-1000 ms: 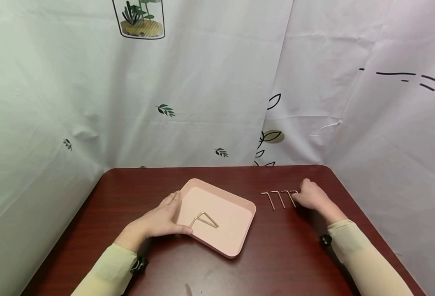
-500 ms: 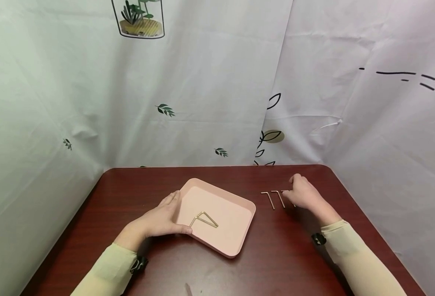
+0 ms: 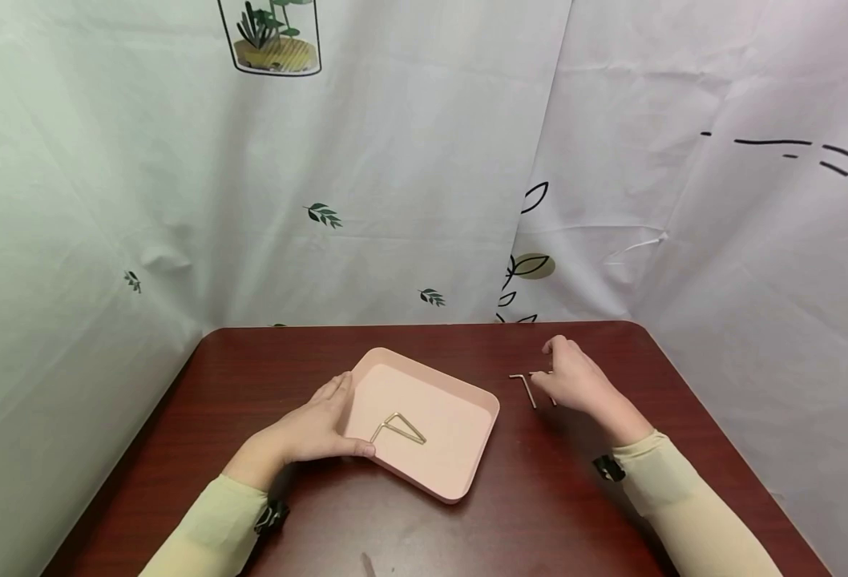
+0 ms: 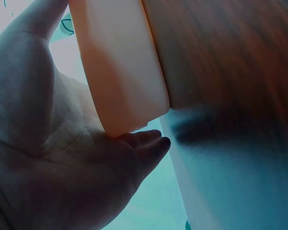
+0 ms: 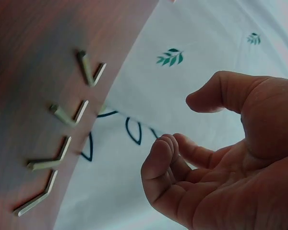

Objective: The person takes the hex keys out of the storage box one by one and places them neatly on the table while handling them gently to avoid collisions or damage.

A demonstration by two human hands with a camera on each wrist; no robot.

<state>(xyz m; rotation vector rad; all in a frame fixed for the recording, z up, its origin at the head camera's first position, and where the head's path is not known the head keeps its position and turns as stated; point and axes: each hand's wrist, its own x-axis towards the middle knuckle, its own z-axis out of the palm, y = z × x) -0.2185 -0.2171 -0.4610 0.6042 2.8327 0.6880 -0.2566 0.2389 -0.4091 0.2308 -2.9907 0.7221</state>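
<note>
My left hand (image 3: pixel 316 425) rests against the corner of a pink tray (image 3: pixel 453 449), fingers along its left side and thumb at the front rim. In the left wrist view the palm lies close to the tray wall (image 4: pixel 122 72). Inside the tray lie two brass-coloured hex keys (image 3: pixel 411 429), one overlapping the other. My right hand (image 3: pixel 579 385) hovers over a row of L-shaped hex keys (image 3: pixel 529 393), partly hiding them. The right wrist view shows its thumb apart from loosely bent fingers, holding nothing. There, several hex keys (image 5: pixel 33 200) lie spaced in a row on the table.
The dark red wooden table (image 3: pixel 525 513) has rounded far corners. A white printed curtain (image 3: pixel 395 160) hangs behind it and along both sides. A small pale mark (image 3: pixel 368 564) shows near the table's front edge.
My right hand has moved left along the row of hex keys, from the rightmost ones toward the tray. The left hand, tray and the keys in it have stayed put.
</note>
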